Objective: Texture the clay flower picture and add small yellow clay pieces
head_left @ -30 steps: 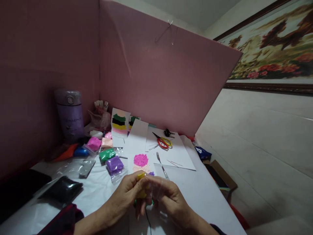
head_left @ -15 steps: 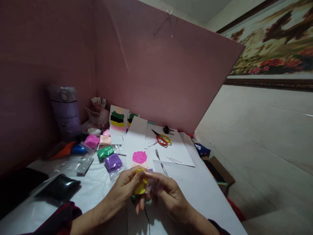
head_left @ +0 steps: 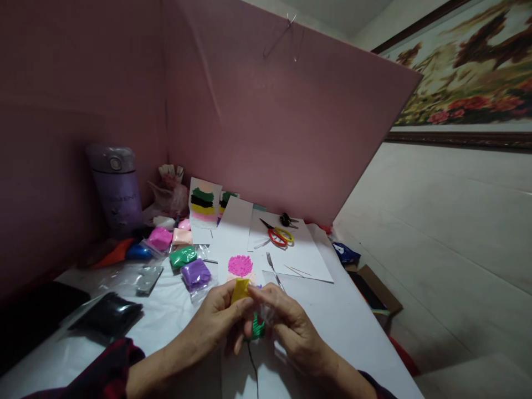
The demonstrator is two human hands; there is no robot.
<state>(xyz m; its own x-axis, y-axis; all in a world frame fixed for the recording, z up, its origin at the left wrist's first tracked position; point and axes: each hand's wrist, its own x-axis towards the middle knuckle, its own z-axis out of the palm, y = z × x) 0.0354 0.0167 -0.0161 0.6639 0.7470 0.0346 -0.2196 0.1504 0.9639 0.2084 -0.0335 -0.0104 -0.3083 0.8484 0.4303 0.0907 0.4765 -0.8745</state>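
While L hand [head_left: 220, 310] is pinching yellow pc [head_left: 240, 290], R hand [head_left: 293, 327] is curling beside it

Yellow pc is sitting btwn L thumb & fingers, above table [head_left: 328, 321]. R fingertips are hanging at its R edge; can't tell if gripping. Green patch [head_left: 258, 328] is showing btwn hands, pink patch [head_left: 240, 266] is lying just beyond. Fork [head_left: 273, 270] is resting to R, scissors [head_left: 278, 236] farther back.

This looks like a home craft corner, with a framed picture [head_left: 477, 72], scissors [head_left: 272, 229] and colourful packets [head_left: 196, 274].
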